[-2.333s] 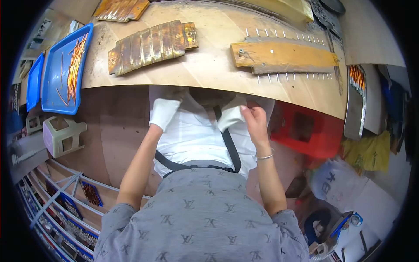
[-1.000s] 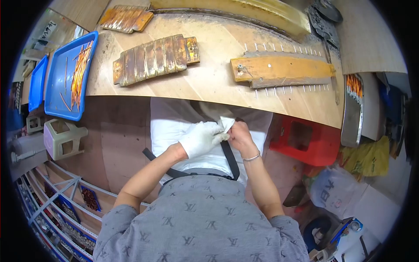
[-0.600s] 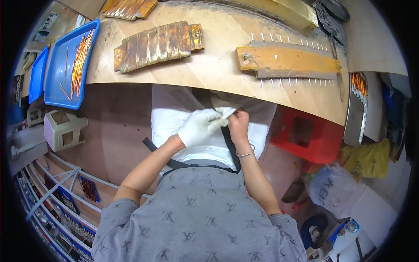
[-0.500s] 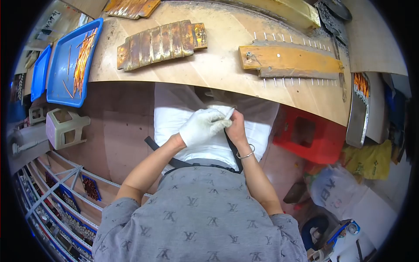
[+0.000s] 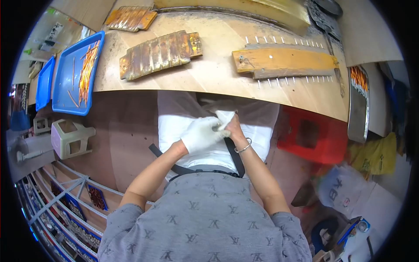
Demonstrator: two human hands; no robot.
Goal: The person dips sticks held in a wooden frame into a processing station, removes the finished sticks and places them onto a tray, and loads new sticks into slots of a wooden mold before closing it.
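White glove [image 5: 225, 116] at right hand [image 5: 235, 127]

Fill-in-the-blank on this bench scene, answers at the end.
1. A white cloth glove fully covers the ____ hand.
2. A silver-coloured metal bracelet circles the ____ wrist.
3. Thin copper-coloured rods lie in the larger blue plastic ____.
4. The larger brown ribbed slab lies to the ____ of the long orange board.

Missing words: left; right; tray; left.

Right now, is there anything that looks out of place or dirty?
Two things: in the large blue tray, a few rods lie apart from the bundle, and the table looks dirty near its far right end.
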